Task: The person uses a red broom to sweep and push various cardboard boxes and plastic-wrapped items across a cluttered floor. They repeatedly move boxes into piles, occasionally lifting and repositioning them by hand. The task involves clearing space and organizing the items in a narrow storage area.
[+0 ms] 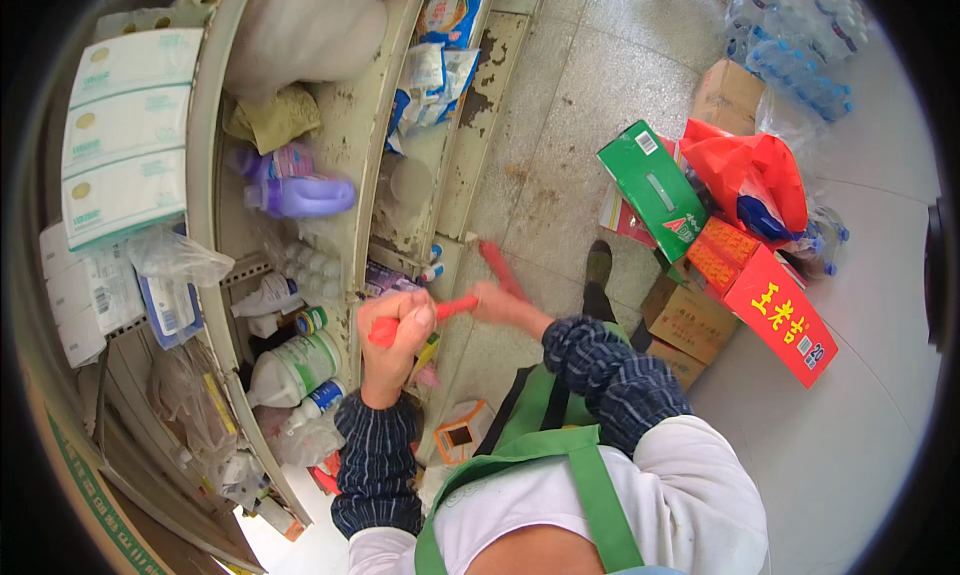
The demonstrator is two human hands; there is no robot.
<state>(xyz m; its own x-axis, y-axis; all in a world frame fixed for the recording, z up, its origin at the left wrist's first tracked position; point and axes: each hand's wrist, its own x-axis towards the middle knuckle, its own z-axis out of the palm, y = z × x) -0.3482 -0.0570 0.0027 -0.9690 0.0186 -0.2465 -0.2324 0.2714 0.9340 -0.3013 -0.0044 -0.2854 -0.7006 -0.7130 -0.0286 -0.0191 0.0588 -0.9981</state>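
Note:
My left hand [397,339] is wrapped around the end of a red handle [454,306], close to the front of the shelves. Farther along the same handle, my right hand [495,305] grips it, blurred. A red bar-like piece [501,269] slants away beyond my right hand over the tiled floor; whether it belongs to the handle cannot be told. Beside my left hand stand shelves [352,170] with chipped paint. They hold purple detergent bottles [311,196], a white jug with a green label [296,369] and blue-and-white packets [439,80].
To the right sit a green carton [654,189], a red drink carton [780,312], a red bag [742,174] and brown boxes [694,320]. Packs of water bottles [799,72] lie farther off. A small orange-and-white box [463,431] is by the shelf base. Tissue packs [131,132] fill the left shelf.

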